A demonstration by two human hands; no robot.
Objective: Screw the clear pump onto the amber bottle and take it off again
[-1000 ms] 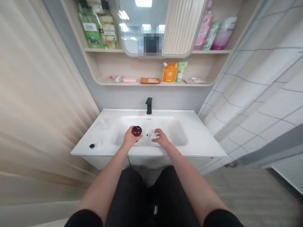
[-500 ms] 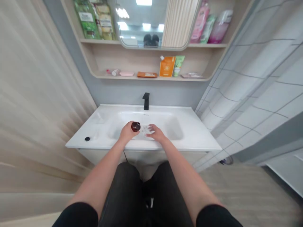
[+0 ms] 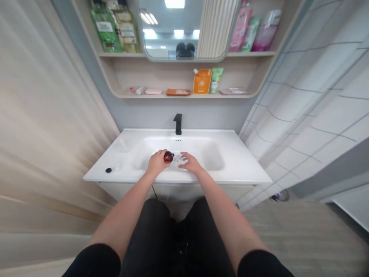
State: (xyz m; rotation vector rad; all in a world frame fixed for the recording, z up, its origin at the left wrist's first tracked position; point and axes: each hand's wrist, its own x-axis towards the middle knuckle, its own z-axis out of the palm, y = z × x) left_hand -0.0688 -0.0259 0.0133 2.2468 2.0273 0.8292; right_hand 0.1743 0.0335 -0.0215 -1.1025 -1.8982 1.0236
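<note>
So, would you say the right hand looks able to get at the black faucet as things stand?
Probably not straight away: the right hand seems to be holding a clear vessel, though nothing appears to stand between that hand and the black faucet.

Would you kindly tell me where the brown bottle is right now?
In the head view, the brown bottle is in the left hand over the sink, left of the clear object in the right hand.

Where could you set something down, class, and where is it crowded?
Bare: the counter right of the sink, and the sink's right end beyond the right hand. Crowded: mid-sink, where the left hand holds a bottle beside the right hand and a clear thing. The counter's left carries a black cap.
</note>
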